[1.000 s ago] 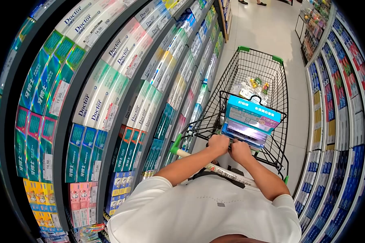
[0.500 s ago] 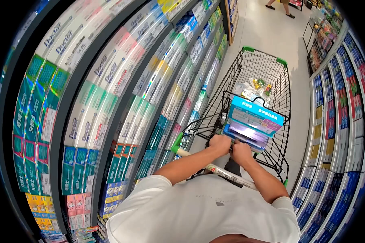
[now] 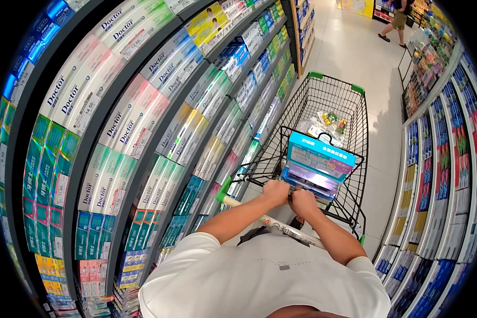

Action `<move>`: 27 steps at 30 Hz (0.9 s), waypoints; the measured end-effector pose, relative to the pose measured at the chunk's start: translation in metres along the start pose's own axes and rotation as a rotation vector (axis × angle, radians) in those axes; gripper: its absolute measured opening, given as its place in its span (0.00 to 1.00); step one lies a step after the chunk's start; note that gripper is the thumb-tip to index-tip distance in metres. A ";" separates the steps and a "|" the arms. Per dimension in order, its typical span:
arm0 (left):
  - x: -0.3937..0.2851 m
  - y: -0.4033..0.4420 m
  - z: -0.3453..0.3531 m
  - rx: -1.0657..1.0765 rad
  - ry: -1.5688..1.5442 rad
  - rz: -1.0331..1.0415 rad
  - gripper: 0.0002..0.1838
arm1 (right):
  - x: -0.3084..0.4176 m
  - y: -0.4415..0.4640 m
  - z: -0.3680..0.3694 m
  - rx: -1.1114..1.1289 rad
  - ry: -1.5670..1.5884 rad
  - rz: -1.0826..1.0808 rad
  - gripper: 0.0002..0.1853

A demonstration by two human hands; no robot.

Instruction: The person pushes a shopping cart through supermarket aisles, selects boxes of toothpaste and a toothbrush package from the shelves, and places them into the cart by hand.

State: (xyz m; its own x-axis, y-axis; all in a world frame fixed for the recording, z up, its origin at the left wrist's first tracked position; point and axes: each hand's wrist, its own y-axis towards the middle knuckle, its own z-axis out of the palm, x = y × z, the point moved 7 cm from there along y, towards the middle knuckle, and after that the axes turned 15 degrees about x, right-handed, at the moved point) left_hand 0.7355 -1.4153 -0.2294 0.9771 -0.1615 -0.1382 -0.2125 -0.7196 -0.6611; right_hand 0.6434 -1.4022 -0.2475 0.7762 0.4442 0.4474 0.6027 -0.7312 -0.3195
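Observation:
My left hand (image 3: 276, 193) and my right hand (image 3: 303, 202) are side by side, past the handle (image 3: 291, 229) of a black wire shopping cart (image 3: 367, 132) with green corners. Both are closed, fingers curled in front of the boxes. A small dark piece shows between them, but what they grip is hidden. Just beyond my fingers, a blue boxed set (image 3: 321, 153) with a purple label leans at the near end of the cart. Below it lies a shiny purple-blue box (image 3: 312, 179). Deeper in the basket are clear packages with green and yellow contents (image 3: 328, 123).
Close on the left runs a shelf of toothpaste boxes (image 3: 119, 122) with price tags. Another stocked shelf (image 3: 426, 175) lines the right side. Ahead, a person (image 3: 397, 26) walks on the pale tiled floor (image 3: 336, 40), near a rack of small goods (image 3: 421, 77).
Shelves and cart sit lower in view, and the cart slightly farther left. The person ahead shows more fully and farther right. My hands keep the same closed pose near the boxes.

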 end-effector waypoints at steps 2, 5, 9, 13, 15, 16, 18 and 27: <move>0.001 0.013 -0.006 -0.020 -0.001 0.002 0.12 | -0.009 0.008 -0.009 -0.002 0.016 0.004 0.13; -0.002 0.028 -0.016 -0.042 -0.010 0.007 0.12 | -0.016 0.017 -0.025 0.043 0.002 0.013 0.10; -0.001 0.044 -0.031 -0.069 -0.013 0.010 0.12 | -0.028 0.031 -0.038 0.046 -0.011 -0.019 0.10; -0.005 0.055 -0.051 -0.010 0.008 0.004 0.12 | -0.043 0.048 -0.042 0.078 -0.034 -0.023 0.10; -0.007 0.060 -0.061 0.011 0.018 0.001 0.12 | -0.053 0.057 -0.046 0.057 0.018 0.018 0.12; -0.007 0.062 -0.065 0.024 0.007 -0.004 0.12 | -0.056 0.060 -0.049 0.047 0.020 0.022 0.13; -0.008 0.065 -0.074 0.077 -0.010 -0.017 0.12 | -0.060 0.064 -0.057 0.051 0.024 0.014 0.13; 0.000 0.111 -0.098 0.019 0.040 0.014 0.10 | -0.081 0.093 -0.087 0.036 -0.008 0.006 0.12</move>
State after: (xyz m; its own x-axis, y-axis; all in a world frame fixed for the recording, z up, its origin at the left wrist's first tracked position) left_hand 0.7109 -1.5612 -0.2309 0.9729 -0.1990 -0.1181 -0.2258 -0.7043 -0.6730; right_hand 0.6207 -1.5512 -0.2410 0.7814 0.4437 0.4389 0.6039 -0.7150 -0.3522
